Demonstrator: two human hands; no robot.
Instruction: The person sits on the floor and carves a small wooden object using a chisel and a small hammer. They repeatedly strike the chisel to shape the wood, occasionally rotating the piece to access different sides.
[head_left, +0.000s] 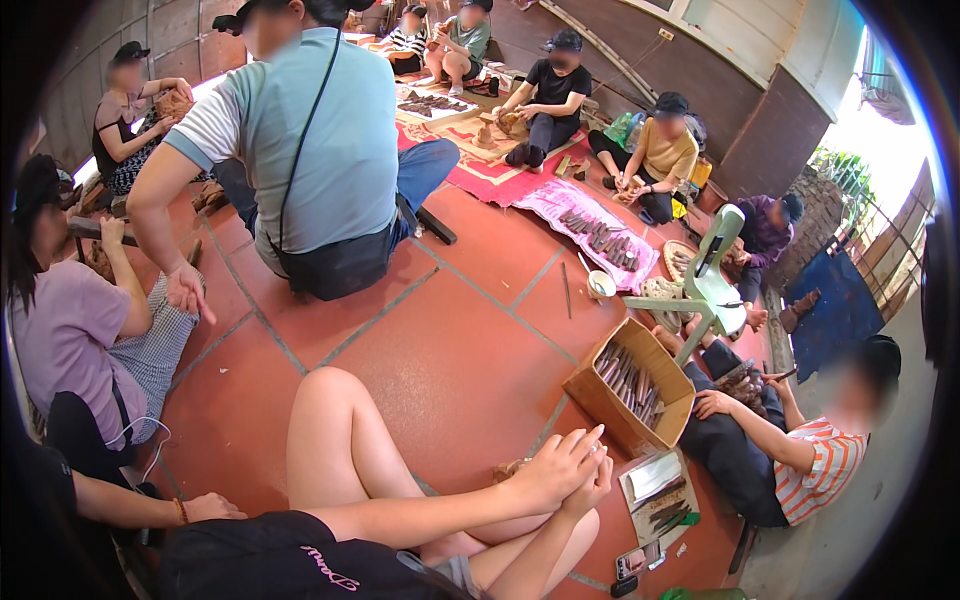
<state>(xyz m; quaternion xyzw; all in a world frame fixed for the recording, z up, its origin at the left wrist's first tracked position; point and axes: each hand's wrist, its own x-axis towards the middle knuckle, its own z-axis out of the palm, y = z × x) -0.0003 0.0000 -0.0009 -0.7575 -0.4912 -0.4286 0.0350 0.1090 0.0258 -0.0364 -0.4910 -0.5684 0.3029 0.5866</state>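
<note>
My left hand (548, 472) and my right hand (592, 488) are pressed together in front of my bent legs, low and right of centre. The left fingers are closed over the right hand, whose fingers are folded in. Whatever they may hold is hidden between them. A small brown lump (508, 467), perhaps wood, shows just behind my left wrist; I cannot tell whether it touches the hand. My left knee (338, 395) stands raised beside the left forearm.
A cardboard box (655, 432) of dark carved pieces stands beyond my hands, near a green plastic chair (700, 290). A tray (640, 515) with dark strips and phones (632, 562) lie right. A person in blue (330, 150) sits ahead; another's hand (215, 507) rests at left.
</note>
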